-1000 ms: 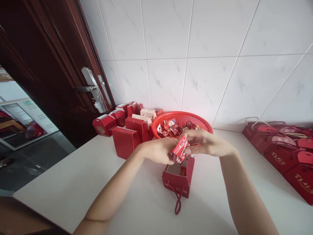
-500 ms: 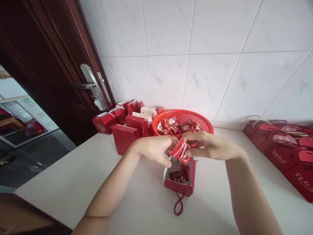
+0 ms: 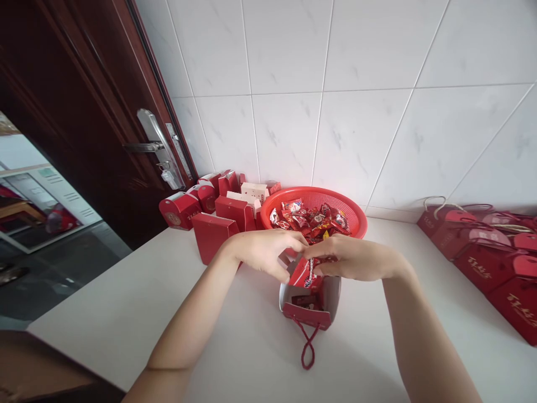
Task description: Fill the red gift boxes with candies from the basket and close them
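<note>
A small red gift box (image 3: 308,318) with a white inside stands open on the white table, its dark red cord handle (image 3: 308,355) hanging toward me. Dark-wrapped sweets (image 3: 306,301) lie in it. My left hand (image 3: 268,254) is curved around the box's far left side, thumb at the rim; its fingertips are partly hidden. Between the thumb and fingers of my right hand (image 3: 352,257) is a red candy packet (image 3: 305,273), tilted over the box opening. Just behind both hands sits a red plastic basket (image 3: 356,215) of wrapped candies (image 3: 308,218).
Several red boxes (image 3: 216,238) stand to the left of the basket, near a dark wooden door (image 3: 84,84) with a metal handle. More red boxes with cord handles (image 3: 482,263) line the right side. A tiled wall (image 3: 285,134) rises behind the table (image 3: 168,291).
My right hand has lowered the candy packet slightly toward the box and moved a little left. The box opening looks wider on its right side. My left hand has barely shifted.
</note>
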Tool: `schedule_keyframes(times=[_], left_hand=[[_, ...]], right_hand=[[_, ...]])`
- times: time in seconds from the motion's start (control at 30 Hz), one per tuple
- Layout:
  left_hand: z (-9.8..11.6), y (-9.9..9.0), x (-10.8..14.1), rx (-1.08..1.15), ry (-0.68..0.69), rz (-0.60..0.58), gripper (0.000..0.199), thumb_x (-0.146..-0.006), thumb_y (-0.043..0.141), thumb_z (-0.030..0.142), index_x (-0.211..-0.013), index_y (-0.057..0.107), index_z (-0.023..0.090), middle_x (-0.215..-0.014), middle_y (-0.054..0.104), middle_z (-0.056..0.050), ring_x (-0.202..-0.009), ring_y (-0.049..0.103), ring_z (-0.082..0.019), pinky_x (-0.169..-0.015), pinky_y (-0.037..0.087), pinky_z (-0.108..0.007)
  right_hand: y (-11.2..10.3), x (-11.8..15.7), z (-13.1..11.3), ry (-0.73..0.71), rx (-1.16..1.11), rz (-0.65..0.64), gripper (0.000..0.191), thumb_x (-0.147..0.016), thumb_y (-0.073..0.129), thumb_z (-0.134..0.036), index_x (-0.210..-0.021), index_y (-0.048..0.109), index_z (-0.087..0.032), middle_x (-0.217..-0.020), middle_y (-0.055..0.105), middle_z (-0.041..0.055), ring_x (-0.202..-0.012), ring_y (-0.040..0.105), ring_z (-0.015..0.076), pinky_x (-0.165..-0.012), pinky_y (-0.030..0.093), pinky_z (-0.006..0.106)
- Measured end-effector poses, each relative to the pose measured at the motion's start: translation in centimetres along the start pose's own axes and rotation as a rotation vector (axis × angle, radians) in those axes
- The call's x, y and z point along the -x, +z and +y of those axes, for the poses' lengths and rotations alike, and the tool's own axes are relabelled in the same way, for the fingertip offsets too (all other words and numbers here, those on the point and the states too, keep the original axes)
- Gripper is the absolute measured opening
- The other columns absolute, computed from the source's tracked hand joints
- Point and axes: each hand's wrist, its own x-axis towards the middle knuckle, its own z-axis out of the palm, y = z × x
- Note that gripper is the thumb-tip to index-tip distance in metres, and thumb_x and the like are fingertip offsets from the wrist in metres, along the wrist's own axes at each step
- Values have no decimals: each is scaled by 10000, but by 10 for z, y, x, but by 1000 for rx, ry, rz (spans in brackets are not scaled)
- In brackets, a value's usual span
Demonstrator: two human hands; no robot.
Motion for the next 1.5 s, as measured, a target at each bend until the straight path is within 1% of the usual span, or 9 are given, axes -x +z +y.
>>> schedule_keyframes(times=[0.17,0.4,0.6,0.73,0.93,1.03,1.2,1.4,1.5], left_hand=[[-1,1,-1,-9,9,-15,341,-717,747,166,-1055,721,203,-1245,605,-62,-1042,660,-218,-856,531,-291],[-3,1,-3,-2,35,-2,310,-708,755,168,-1013,707,202,-1173,623,-40,-1022,661,-205,-873,535,-291],[1,0,-1,33,-3,-30,368,-708,756,175,-1069,725,231,-1257,624,-38,-1082,660,-227,-903,538,-312],[0,-1,-1,57,5,-30,444,-708,759,168,-1144,711,242,-1280,617,-42,-1089,663,-224,-895,541,-304],[-2,-2,-3,0,-5,-5,325,-703,772,168,-1018,692,184,-1145,663,-41,-1020,667,-207,-850,530,-284],[-2,-2,-3,6,-5,-13,302,-706,765,162,-999,696,187,-1191,654,-46,-1048,660,-209,-847,529,-276],[0,-3,0,-56,-17,7,436,-729,768,191,-1159,702,221,-1331,619,-54,-1163,631,-238,-918,514,-291],[2,0,-1,-147,-67,32,629,-744,774,254,-1357,632,257,-1431,577,-52,-1174,621,-235,-912,494,-281],[0,2,-4,-172,-109,34,667,-765,756,290,-1411,592,266,-1454,560,-56,-1161,624,-235,-881,489,-276]], right_hand=[[4,4,1,85,76,-13,347,-922,541,-131,-1175,749,-248,-947,758,24,-737,654,168,-610,441,265],[3,1,-12,102,72,70,266,-946,537,-157,-1053,772,-219,-903,763,29,-708,649,164,-610,444,273],[8,-9,-18,79,-84,-15,217,-940,610,-209,-1043,800,-227,-1011,786,19,-898,705,179,-795,507,278],[12,-12,-16,113,-102,-110,230,-916,617,-166,-1055,793,-214,-1010,794,18,-880,724,178,-767,510,268],[9,-8,-15,216,7,-42,332,-903,550,-98,-1152,736,-215,-1093,772,39,-939,714,206,-759,508,293],[6,-5,-15,237,9,-49,328,-903,560,-129,-1166,733,-223,-1133,760,52,-1008,710,223,-793,523,306],[0,4,-15,309,30,-15,342,-882,604,-179,-1191,740,-231,-1102,766,61,-994,710,230,-809,543,323],[-12,22,-21,353,49,80,347,-895,634,-336,-1217,738,-255,-1138,754,70,-986,706,237,-792,558,337],[-11,25,-24,354,71,120,343,-905,618,-341,-1212,739,-247,-1102,758,74,-947,705,232,-778,552,335]])
